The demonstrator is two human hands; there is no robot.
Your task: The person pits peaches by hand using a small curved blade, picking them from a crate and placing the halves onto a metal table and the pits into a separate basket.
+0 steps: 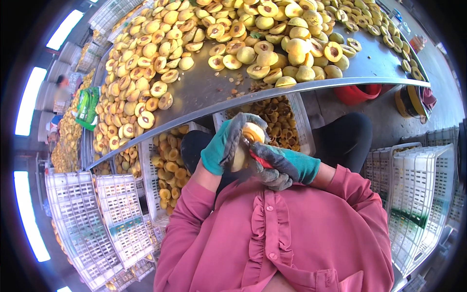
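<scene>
Both my hands are gloved in teal and grey and meet in front of my chest. My left hand (227, 145) is closed around a yellow peach half (253, 132), its cut face partly showing between the fingers. Close against it, my right hand (284, 166) grips a small tool with a red handle (261, 159); its working end is at the peach and mostly hidden. Beyond my hands, a metal table (194, 95) bears many halved peaches (146, 73), some with brown pits in them.
Below the table edge, a white crate (302, 124) and another crate (152, 182) hold peach halves. Stacked white crates (80, 228) stand at left, more crates (421, 194) at right. A red basin (357, 95) and a dark bucket (407, 101) sit under the table's right side.
</scene>
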